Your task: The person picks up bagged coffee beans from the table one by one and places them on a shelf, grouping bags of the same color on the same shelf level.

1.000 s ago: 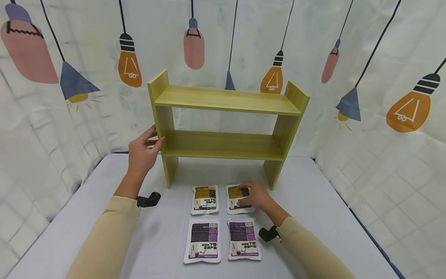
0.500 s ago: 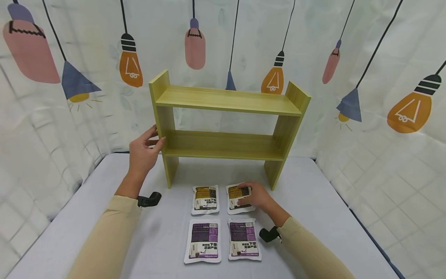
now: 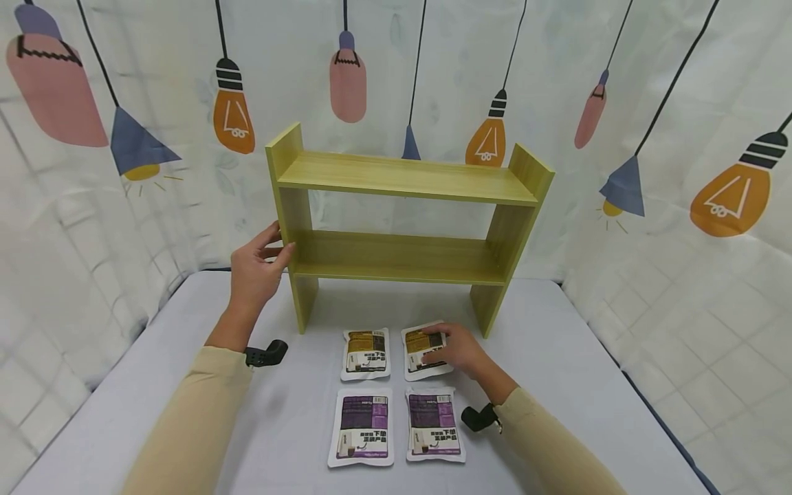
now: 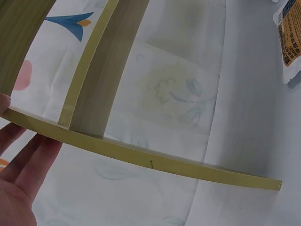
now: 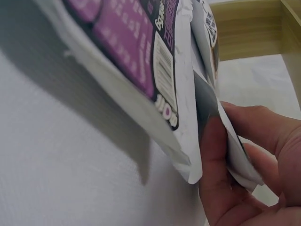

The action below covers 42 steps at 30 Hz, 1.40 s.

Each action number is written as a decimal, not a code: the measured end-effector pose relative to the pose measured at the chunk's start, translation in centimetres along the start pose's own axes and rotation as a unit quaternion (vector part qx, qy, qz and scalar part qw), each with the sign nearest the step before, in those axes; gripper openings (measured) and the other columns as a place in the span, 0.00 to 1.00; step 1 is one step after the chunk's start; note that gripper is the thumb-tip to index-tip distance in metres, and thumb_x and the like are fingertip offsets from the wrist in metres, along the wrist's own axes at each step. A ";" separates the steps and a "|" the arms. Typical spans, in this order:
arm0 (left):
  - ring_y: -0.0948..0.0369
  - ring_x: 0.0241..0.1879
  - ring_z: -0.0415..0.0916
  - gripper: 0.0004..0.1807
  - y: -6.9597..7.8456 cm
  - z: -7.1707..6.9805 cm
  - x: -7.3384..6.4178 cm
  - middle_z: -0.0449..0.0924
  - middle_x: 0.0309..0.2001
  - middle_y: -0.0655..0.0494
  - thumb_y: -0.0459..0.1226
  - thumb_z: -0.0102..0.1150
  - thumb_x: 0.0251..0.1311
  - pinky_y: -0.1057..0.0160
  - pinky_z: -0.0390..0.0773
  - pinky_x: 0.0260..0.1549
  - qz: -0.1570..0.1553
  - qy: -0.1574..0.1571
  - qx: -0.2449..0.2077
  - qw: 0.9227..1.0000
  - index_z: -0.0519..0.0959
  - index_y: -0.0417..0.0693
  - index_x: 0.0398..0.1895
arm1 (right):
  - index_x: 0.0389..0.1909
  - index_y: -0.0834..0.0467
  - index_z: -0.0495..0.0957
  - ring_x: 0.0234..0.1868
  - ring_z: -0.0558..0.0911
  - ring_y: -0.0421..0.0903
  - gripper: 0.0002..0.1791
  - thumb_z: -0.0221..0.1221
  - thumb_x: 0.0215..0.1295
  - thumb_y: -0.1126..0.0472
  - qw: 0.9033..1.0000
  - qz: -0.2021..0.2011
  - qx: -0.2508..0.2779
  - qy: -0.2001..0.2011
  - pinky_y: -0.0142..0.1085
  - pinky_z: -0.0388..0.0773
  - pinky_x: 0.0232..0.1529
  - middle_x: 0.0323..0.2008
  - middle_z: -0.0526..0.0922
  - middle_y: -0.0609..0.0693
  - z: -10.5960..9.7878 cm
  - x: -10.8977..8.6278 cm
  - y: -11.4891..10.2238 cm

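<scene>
My left hand [image 3: 255, 271] holds the left side panel of a yellow-green wooden shelf rack [image 3: 396, 258], thumb at the front edge and fingers behind it. The left wrist view also shows those fingers [image 4: 40, 160] against the panel. My right hand [image 3: 458, 349] pinches the right edge of a gold-and-white pouch [image 3: 416, 344], the far right one of the pouches on the table. In the right wrist view the pouch edge [image 5: 237, 155] lies between thumb and fingers, standing up from the table. Part of its printed face is hidden by the hand.
Left of the held pouch lies another gold-and-white pouch [image 3: 365, 355]. Two purple-and-white pouches, one on the left [image 3: 361, 427] and one on the right [image 3: 435, 425], lie nearer on the white-covered table [image 3: 551, 364]. A lamp-printed curtain [image 3: 396, 82] hangs behind the rack.
The far edge of the right gold-and-white pouch has risen slightly and the pouch is a little more tilted in my right hand. My left hand stays on the rack.
</scene>
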State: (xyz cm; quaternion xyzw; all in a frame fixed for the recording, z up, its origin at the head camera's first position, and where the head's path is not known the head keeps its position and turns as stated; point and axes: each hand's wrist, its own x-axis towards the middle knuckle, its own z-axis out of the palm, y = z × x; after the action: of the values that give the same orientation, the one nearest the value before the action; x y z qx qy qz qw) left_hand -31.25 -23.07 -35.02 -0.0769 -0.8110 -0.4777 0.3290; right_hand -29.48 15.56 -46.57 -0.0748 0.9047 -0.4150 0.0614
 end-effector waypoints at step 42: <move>0.43 0.50 0.87 0.28 0.0 0.0 0.0 0.83 0.60 0.44 0.41 0.63 0.70 0.73 0.83 0.42 0.012 0.000 0.008 1.000 0.73 0.60 0.73 | 0.61 0.43 0.84 0.58 0.80 0.52 0.33 0.79 0.50 0.52 0.991 0.018 0.136 0.002 0.42 0.80 0.57 0.73 0.71 0.56 -1.9 -2.9 -1.2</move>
State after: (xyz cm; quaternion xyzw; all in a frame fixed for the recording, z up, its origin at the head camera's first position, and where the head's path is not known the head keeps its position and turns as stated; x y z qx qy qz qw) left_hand -31.25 -23.04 -35.02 -0.0839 -0.8137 -0.4670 0.3358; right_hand -26.82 16.75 -44.32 -0.0489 0.8411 -0.5332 0.0766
